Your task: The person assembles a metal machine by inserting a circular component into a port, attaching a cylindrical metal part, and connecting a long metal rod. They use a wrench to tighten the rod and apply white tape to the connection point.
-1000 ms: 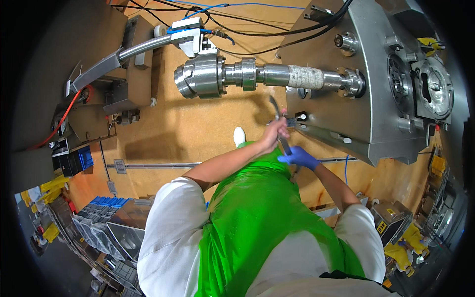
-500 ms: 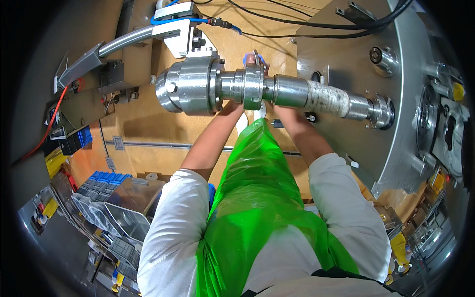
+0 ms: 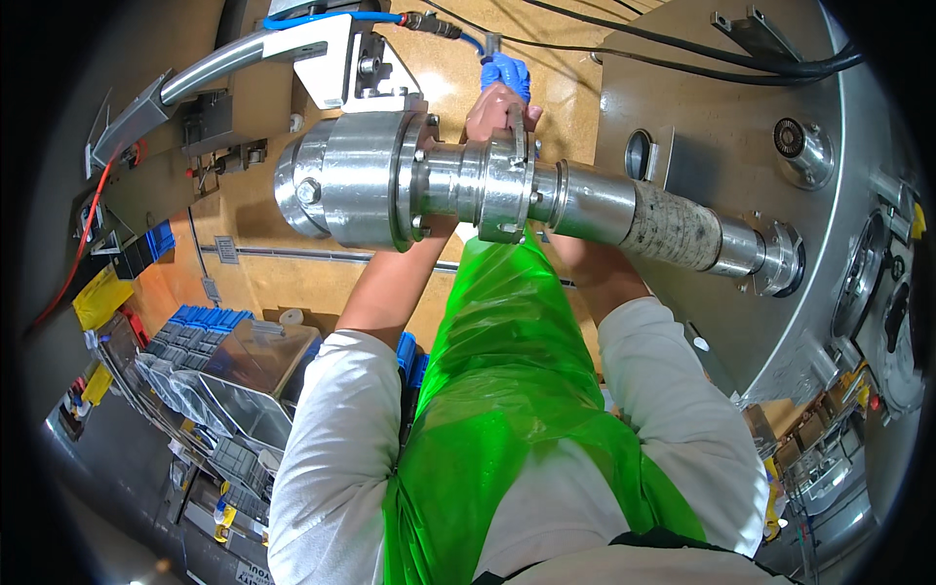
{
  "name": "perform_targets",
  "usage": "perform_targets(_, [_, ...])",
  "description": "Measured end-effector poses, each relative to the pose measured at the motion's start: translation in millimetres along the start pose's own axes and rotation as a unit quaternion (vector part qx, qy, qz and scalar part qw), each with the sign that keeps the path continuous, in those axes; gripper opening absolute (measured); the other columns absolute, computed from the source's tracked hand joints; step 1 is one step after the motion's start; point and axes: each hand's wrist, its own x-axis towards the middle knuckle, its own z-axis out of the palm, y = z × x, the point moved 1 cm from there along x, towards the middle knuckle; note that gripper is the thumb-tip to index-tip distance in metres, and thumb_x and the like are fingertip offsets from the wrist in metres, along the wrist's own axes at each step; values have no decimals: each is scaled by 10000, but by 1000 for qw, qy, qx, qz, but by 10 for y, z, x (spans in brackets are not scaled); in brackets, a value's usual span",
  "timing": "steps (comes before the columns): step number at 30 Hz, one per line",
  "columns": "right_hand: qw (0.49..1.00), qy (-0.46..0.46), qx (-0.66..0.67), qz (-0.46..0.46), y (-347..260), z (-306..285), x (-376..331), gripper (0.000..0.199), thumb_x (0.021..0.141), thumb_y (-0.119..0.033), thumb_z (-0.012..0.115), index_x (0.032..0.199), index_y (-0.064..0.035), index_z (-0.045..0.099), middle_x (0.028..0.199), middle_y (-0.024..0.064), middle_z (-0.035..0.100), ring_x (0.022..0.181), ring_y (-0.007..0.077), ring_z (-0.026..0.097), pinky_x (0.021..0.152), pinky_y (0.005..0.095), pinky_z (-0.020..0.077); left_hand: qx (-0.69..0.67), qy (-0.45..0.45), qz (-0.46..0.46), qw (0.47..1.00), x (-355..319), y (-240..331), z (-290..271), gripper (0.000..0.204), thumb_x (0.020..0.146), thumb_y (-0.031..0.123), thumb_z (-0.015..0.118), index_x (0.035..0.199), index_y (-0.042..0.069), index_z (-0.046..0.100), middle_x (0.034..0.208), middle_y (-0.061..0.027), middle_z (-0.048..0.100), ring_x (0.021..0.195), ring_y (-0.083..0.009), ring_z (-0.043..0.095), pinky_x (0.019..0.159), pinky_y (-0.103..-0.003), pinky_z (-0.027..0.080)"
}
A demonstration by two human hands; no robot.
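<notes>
A thick steel pipe (image 3: 590,200) with a clamped joint (image 3: 504,185) crosses in front of me, and both my forearms pass beneath it. Just past the joint shows my left hand (image 3: 493,112), fingers bent together against a crumpled blue thing (image 3: 507,76); whether that is cloth or a glove I cannot tell. A short metal piece (image 3: 492,44) sticks up beyond the blue. My right forearm (image 3: 597,275) disappears under the pipe, which hides most of that hand. To the left, the pipe joins a wide steel cylinder (image 3: 366,180).
A bracket (image 3: 327,63) with a blue hose stands above the cylinder. On the right the pipe meets a large steel cabinet (image 3: 702,117), with black cables (image 3: 780,66) overhead. Grey crates (image 3: 185,361) and a clear bin (image 3: 258,366) are at lower left. A green apron (image 3: 517,370) covers my front.
The pipe and cylinder look larger and sit slightly lower in view. My left hand and the blue thing now show more fully beyond the joint; both forearms show less below it.
</notes>
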Motion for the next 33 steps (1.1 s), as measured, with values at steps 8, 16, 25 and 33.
perform_targets(8, [999,39,26,-20,-207,420,247,249,867,-232,546,1009,-33,598,942,188,649,902,312,622,755,425,475,-3,-3,48,999,132,251,201,252,830,260,640,962,46,622,874,-88,625,765,-205,560,728,-343,472])
perform_targets(16, [997,75,-8,-8,-308,695,-996,239,857,-213,559,1014,-39,603,962,186,654,922,317,621,756,424,474,-145,-78,-30,986,-300,783,177,282,826,278,646,981,42,623,890,-80,629,763,-191,557,743,-328,471])
perform_targets(25, [988,90,33,-124,-228,653,-737,232,900,-163,491,1077,-41,578,1002,160,646,916,283,617,759,394,477,-81,-65,-72,992,-314,970,51,460,836,447,627,694,37,475,612,-80,458,593,-180,421,598,-353,390])
perform_targets(33, [974,134,32,-182,-442,533,-781,180,895,-184,502,960,-87,638,909,99,676,823,253,640,706,407,487,-71,-24,-68,995,-383,1029,37,454,888,445,517,772,6,536,725,-207,592,713,-367,575,704,-438,440])
